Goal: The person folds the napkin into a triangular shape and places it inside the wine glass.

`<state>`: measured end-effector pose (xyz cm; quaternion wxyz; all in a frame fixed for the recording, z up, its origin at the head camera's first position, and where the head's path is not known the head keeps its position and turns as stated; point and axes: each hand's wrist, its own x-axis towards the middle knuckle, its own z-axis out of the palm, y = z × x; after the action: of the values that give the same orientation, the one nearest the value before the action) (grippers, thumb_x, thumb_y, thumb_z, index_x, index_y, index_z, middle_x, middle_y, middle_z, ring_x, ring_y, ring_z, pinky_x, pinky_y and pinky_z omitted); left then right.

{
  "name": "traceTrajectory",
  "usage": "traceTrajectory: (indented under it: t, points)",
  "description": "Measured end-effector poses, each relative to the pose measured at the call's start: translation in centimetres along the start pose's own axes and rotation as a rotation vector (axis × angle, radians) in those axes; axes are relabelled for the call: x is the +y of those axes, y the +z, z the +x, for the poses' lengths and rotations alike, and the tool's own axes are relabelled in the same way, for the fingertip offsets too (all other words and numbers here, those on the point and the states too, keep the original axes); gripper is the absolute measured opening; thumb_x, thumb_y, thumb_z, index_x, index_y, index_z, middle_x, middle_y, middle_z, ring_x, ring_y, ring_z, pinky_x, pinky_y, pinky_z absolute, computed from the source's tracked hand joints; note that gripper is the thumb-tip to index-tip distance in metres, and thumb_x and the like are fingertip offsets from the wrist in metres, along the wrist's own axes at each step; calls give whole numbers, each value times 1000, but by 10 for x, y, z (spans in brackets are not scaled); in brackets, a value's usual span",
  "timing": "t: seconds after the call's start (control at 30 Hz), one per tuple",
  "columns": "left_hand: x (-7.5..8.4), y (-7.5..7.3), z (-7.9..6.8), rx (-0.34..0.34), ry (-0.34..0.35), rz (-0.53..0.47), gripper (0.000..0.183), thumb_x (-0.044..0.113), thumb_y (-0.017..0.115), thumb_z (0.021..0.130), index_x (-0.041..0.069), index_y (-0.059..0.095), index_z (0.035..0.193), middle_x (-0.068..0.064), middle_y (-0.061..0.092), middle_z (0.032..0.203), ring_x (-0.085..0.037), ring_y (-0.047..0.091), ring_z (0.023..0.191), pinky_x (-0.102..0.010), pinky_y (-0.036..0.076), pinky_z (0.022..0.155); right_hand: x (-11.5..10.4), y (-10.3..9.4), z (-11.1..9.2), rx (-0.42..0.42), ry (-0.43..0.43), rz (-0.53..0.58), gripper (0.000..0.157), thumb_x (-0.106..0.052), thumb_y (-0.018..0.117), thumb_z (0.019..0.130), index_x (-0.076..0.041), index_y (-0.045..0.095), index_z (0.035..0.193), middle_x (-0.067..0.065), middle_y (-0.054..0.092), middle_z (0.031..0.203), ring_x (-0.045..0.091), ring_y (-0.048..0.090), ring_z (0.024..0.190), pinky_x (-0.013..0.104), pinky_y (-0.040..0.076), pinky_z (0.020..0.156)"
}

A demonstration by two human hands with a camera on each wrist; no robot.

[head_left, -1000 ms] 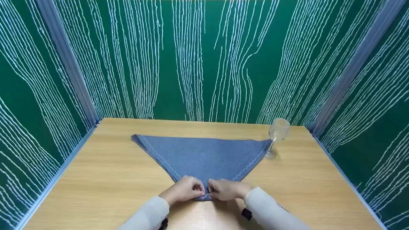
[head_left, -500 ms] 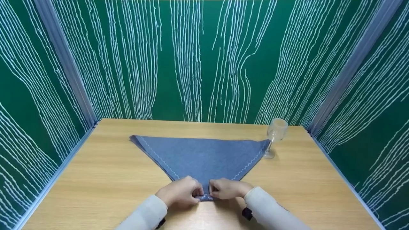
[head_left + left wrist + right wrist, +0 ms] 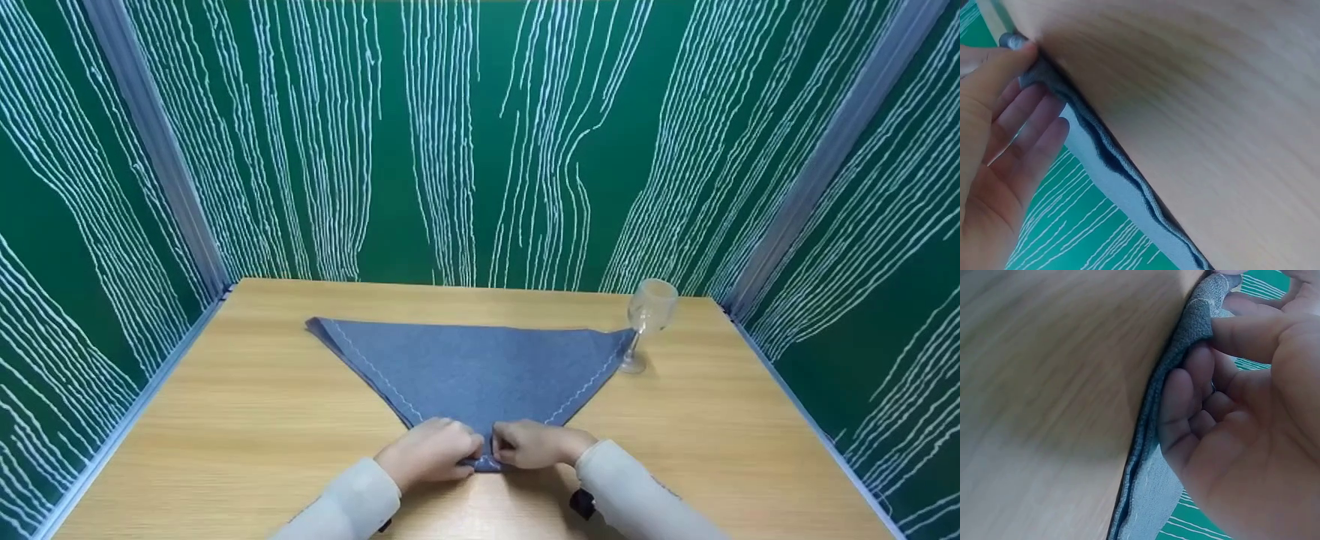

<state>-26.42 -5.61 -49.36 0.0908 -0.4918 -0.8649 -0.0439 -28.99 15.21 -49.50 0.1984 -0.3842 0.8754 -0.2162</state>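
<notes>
A blue-grey cloth napkin [image 3: 465,375] lies folded as a triangle, its long side toward the back wall and pale wavy stitching along both slanted sides. The near tip is turned up into a small flat fold. My left hand [image 3: 431,450] pinches the left end of that fold; in the left wrist view its thumb lies over the napkin edge [image 3: 1092,121], fingers behind. Close beside it, my right hand [image 3: 536,442] pinches the fold's right end between thumb and curled fingers. Seen from the right wrist, layered cloth edges [image 3: 1143,433] run down from the fingers.
A clear stemmed wine glass [image 3: 652,307] stands upright by the napkin's right corner, its foot close to the cloth. Green panels [image 3: 390,150] with white wavy lines surround the wooden table [image 3: 247,420] at the back and sides.
My left hand has shifted slightly at the turned-up tip, its fingers loosening and regripping the fold. The right hand stays almost still, holding its end. The wine glass has not moved.
</notes>
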Motion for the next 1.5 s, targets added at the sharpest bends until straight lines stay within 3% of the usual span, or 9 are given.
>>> traceTrajectory:
  t: [0.1,0.37,0.57,0.8,1.07,1.27,1.5]
  points:
    - [-1,1,1,-3,-22,-12,11,22,68,75,19,58,72,13,51,66,-5,44,55,-22,39,50,2,1,-1,20,-21,-5,6,-12,53,89,-13,52,83,-12,47,72,3,45,64,20,39,58]
    - [-13,4,3,-95,-150,-230,7,24,62,83,21,68,86,14,61,81,-1,53,70,-21,45,65,6,4,-4,49,-61,-16,10,-18,48,93,-16,50,83,-11,45,72,5,44,65,22,38,59]
    - [-24,4,6,-169,-194,-360,11,24,59,86,20,69,88,13,56,80,-3,51,73,-20,44,70,7,4,-12,80,-95,-50,14,-28,59,87,-16,53,90,-9,47,80,7,44,72,22,37,63]
    - [-29,2,9,-262,-244,-452,13,26,58,88,19,68,90,12,57,83,-4,52,79,-22,43,76,7,7,-18,115,-98,-125,26,-27,66,82,-14,51,99,-8,47,90,8,46,82,25,41,73]
    - [-30,4,9,-259,-267,-471,15,26,55,90,18,66,83,12,53,79,-5,49,74,-22,43,71,11,10,-16,191,-146,-176,12,-24,57,90,-14,51,91,-7,46,83,7,45,72,22,41,63]
    - [-29,7,7,-240,-270,-470,14,24,56,89,17,66,82,12,54,77,-4,50,73,-21,43,71,12,5,-11,135,-134,-192,9,-25,52,93,-16,52,89,-9,45,81,6,45,71,22,41,62]
    - [-30,9,5,-188,-342,-513,11,27,60,87,18,65,85,14,57,80,-3,52,75,-21,44,73,15,-5,-5,37,-86,-112,12,-24,48,95,-17,57,91,-11,48,82,6,47,75,25,41,68]
